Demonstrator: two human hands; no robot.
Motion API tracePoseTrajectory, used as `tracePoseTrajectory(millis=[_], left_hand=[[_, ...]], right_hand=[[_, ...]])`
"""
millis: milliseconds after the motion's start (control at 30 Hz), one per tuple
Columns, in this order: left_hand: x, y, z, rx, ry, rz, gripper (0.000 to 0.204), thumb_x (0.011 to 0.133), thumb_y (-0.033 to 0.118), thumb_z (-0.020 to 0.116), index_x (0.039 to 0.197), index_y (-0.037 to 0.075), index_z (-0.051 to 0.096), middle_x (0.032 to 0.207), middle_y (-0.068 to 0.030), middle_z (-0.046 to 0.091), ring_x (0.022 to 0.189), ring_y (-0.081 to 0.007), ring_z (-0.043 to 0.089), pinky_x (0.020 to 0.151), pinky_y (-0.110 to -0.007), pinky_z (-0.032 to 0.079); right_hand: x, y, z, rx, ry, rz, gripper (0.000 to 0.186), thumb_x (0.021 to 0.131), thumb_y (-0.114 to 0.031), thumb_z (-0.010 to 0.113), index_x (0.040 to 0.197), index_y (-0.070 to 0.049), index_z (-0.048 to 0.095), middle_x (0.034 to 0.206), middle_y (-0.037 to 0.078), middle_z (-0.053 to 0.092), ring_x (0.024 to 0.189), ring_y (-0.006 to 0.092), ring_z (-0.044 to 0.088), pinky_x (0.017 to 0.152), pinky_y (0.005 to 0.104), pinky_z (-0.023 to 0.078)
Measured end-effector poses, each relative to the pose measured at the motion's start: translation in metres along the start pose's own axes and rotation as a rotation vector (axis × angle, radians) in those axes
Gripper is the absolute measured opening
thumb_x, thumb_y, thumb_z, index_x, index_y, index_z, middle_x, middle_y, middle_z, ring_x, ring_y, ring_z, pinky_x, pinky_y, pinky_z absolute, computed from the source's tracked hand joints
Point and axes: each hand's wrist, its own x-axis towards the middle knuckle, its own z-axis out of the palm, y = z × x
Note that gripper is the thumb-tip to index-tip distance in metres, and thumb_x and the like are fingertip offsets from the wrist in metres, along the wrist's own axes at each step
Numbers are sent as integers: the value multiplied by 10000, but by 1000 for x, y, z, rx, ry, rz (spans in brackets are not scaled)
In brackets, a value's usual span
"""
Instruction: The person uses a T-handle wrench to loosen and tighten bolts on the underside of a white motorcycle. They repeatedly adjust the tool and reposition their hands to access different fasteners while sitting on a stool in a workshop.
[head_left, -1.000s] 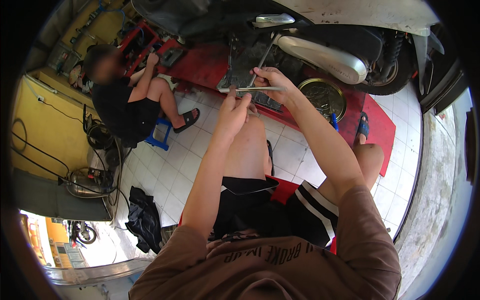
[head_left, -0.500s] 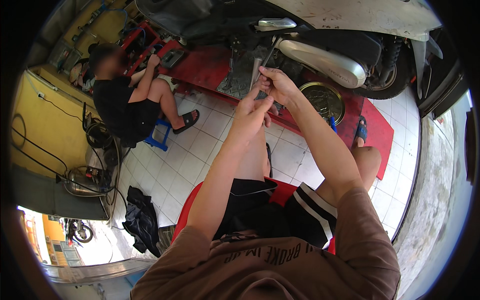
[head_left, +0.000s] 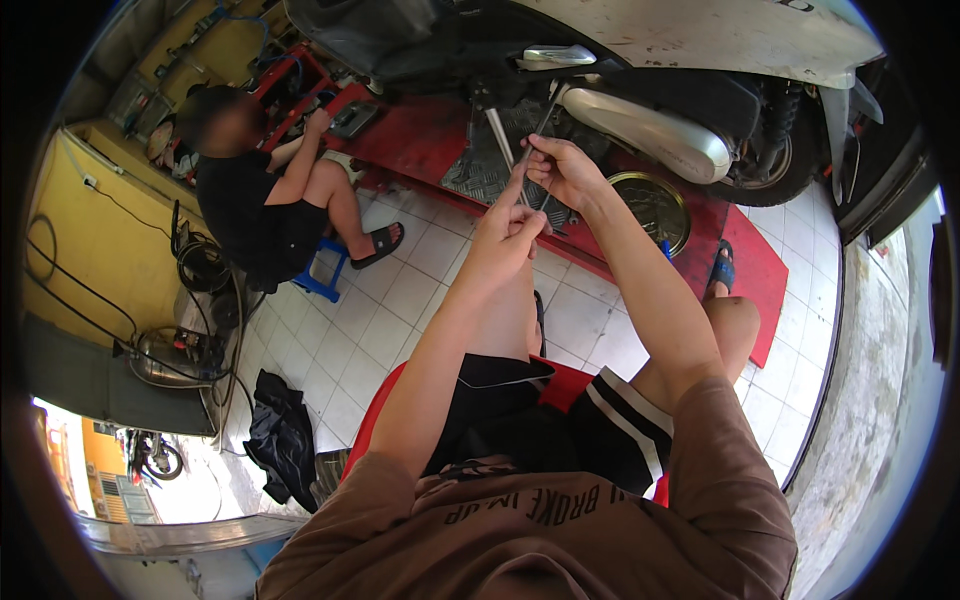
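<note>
Head view: hands [head_left: 566, 175] pinching dark rod [head_left: 546, 113] and silver rod [head_left: 499, 132] angled forward, earlier crosswise.

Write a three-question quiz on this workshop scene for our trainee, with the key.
1. True or false: the round gold-coloured metal pan rests on the flat red platform.
2. Multiple choice: the co-worker in black clothes sits on
a) a wooden crate
b) a blue plastic stool
c) a black rubber tyre
3. Fill the blank: of the camera wearer's two bare hands, the ____ one is nearer the pan.
Key: 1 true; 2 b; 3 right.
</note>
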Motion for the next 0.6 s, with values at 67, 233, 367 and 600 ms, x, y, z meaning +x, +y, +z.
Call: tracePoseTrajectory(millis=[67,233,367,600], left_hand=[[-3,-7,2,15,83,-42,681,951,130,492,1497,68,89,787,-83,616,581,-82,518,537,-205,407],[-16,-4,14,15,140,-208,481,955,164,501,1377,-3,341,748,-69,612,533,-60,488,505,-200,385],[-21,-7,-2,77,-16,-226,250,953,193,518,1035,-28,602,706,-53,606,523,-38,474,484,-202,366],[80,-28,-16,413,-66,-113,218,857,114,582,1020,17,688,680,-22,620,573,-58,527,494,-216,399]], right_hand=[[-3,2,3,-50,7,33,146,922,-114,567,854,16,566,655,-3,458,556,76,361,488,221,326],[-21,2,4,-289,140,122,207,922,-165,556,798,0,568,545,6,427,467,84,320,438,247,277],[-59,-2,-15,-362,282,263,345,945,-267,505,659,-75,480,497,-4,370,434,103,309,420,252,239],[-117,27,-18,97,522,219,330,983,-238,365,868,-10,574,738,104,599,617,173,561,520,276,427]])
